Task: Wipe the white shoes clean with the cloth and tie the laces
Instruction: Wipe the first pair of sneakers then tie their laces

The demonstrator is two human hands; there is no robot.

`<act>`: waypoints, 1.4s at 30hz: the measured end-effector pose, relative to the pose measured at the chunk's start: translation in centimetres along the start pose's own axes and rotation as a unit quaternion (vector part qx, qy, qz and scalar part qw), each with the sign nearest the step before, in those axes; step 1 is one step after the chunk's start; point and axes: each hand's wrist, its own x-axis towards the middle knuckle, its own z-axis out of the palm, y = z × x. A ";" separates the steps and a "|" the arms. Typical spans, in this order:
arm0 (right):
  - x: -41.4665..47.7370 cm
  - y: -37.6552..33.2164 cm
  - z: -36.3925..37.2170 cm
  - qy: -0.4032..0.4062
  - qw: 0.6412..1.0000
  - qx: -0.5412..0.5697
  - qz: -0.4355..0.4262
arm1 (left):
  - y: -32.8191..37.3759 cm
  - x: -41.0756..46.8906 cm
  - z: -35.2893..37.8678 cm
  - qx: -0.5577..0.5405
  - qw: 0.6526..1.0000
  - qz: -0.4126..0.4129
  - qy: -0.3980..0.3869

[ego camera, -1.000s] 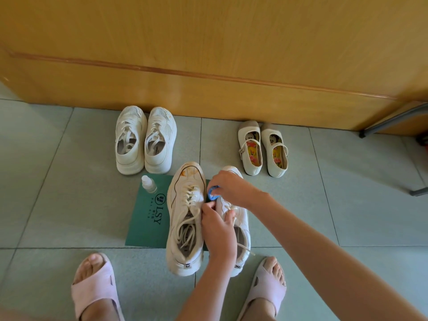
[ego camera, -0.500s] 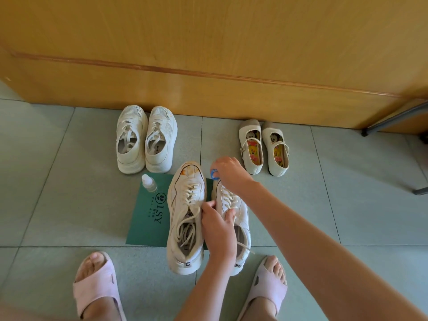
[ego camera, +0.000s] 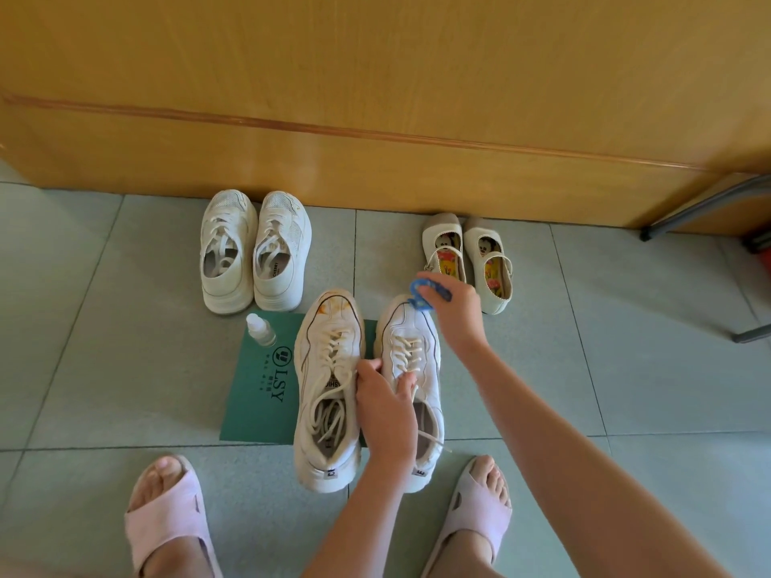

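Right now I see the right hand (ego camera: 452, 312) closed around a blue cloth (ego camera: 429, 292), which bunches out past the fingertips. The cloth sits at the toe of the right shoe (ego camera: 411, 360), on its far edge; I can't tell whether it actually touches the leather. My left hand (ego camera: 386, 404) is lower down, between the two white shoes, clenched on the inner side of the right shoe beside its laces (ego camera: 406, 348), thumb toward the left shoe (ego camera: 327, 385). That left shoe stands just beside it, toe stained orange-brown, laces loose and spilling into the opening. Both shoes rest partly on a green mat (ego camera: 260, 394), with a small bottle (ego camera: 259, 329) at its far left corner. Two more pairs stand by the wooden panel (ego camera: 375, 98), well apart from the hands.
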 end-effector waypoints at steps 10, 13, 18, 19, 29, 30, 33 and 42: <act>-2.5 2.1 2.1 -0.010 0.992 -0.113 -0.050 | -0.3 0.2 0.0 0.003 1.000 0.014 -0.011; -3.7 2.4 2.1 -0.021 0.990 -0.126 -0.059 | -0.4 0.2 0.0 0.007 1.000 0.020 -0.004; -4.2 2.6 1.2 -0.037 0.987 -0.132 -0.086 | -0.2 0.2 -0.2 0.001 1.000 0.017 -0.009; -4.3 2.8 1.1 -0.040 0.986 -0.134 -0.093 | -0.2 0.1 -0.2 -0.001 1.000 0.015 -0.009; -1.8 3.1 -1.4 0.149 0.972 0.067 0.168 | -0.1 0.1 -0.4 0.004 1.000 0.004 -0.022; -1.3 3.2 -0.8 0.139 0.971 0.049 0.186 | 0.1 0.1 -0.5 0.010 1.000 0.004 -0.022; -0.3 2.8 1.7 0.108 0.972 0.025 0.207 | 0.3 0.1 -0.6 0.013 1.000 0.004 -0.022; -4.8 3.9 1.7 0.081 0.993 0.009 0.089 | -0.1 0.1 -0.3 0.010 1.000 0.011 -0.015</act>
